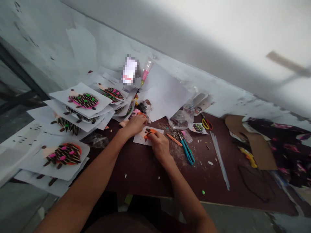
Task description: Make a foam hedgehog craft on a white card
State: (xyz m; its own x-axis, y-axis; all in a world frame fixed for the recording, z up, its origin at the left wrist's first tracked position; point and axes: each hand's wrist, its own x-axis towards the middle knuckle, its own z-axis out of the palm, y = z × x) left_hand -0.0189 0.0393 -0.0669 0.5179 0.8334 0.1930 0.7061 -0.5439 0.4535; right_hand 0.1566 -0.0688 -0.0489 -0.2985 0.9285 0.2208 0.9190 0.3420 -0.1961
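A white card [139, 139] with an orange, dark-striped hedgehog shape [148, 132] lies flat at the middle of the brown table. My right hand [160, 145] is over the card's right part, its fingers bent and pressed together on the orange shape; what they pinch, if anything, is too small to tell. Just above the card's upper left edge is my left hand [136, 124], fingers curled together by small orange and pink pieces [141, 114]; whatever it holds is hidden. Right of the card lie an orange stick [174, 139] and teal-handled pliers [188, 152].
Stacked hedgehog sheets [80, 100] fill the left side. A pixelated bright screen [130, 70] leans at the wall near a large white sheet [165, 94]. Scissors [207, 124], glue sticks [220, 160], a yellow glue gun [249, 156] and cardboard [259, 145] lie right.
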